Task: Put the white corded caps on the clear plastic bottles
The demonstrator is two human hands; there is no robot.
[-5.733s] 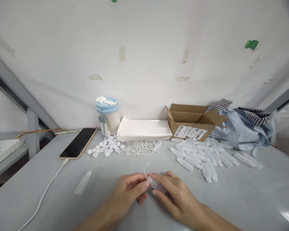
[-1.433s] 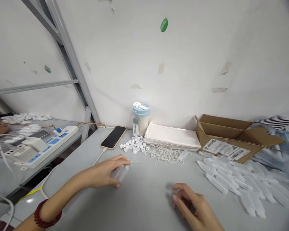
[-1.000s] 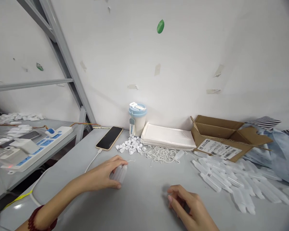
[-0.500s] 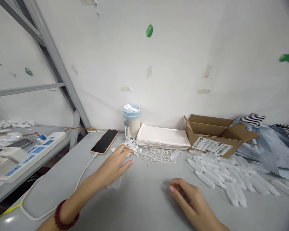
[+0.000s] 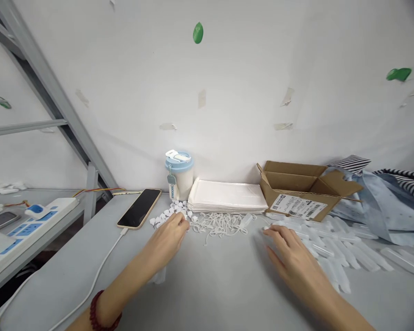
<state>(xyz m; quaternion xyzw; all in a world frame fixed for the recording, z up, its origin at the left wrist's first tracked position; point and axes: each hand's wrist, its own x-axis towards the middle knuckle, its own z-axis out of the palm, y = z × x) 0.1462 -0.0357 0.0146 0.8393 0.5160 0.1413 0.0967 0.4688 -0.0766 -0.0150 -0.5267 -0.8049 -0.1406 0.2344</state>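
Observation:
My left hand (image 5: 168, 235) is at the near edge of a pile of small white caps (image 5: 167, 213), its fingers curled together. Whatever is between those fingertips is hidden. My right hand (image 5: 291, 255) hangs over the table with thumb and fingers apart and nothing visible in it. Its fingertips are beside the left end of a heap of clear plastic tubes (image 5: 341, 250). Between the hands, farther back, lies a tangle of white cords (image 5: 222, 224) with a small clear piece on it. More clear plastic (image 5: 158, 276) is partly hidden under my left wrist.
A phone (image 5: 140, 208) on a white cable lies left of the caps. Along the wall stand a blue-lidded cup (image 5: 181, 177), a stack of white envelopes (image 5: 229, 195) and an open cardboard box (image 5: 296, 191). Light-blue fabric (image 5: 382, 197) is at right, a power strip (image 5: 31, 225) at left.
My right hand has moved forward and right, towards the tubes, and its fingers have straightened. My left hand's fingers have closed at the caps. The camera view has shifted slightly right.

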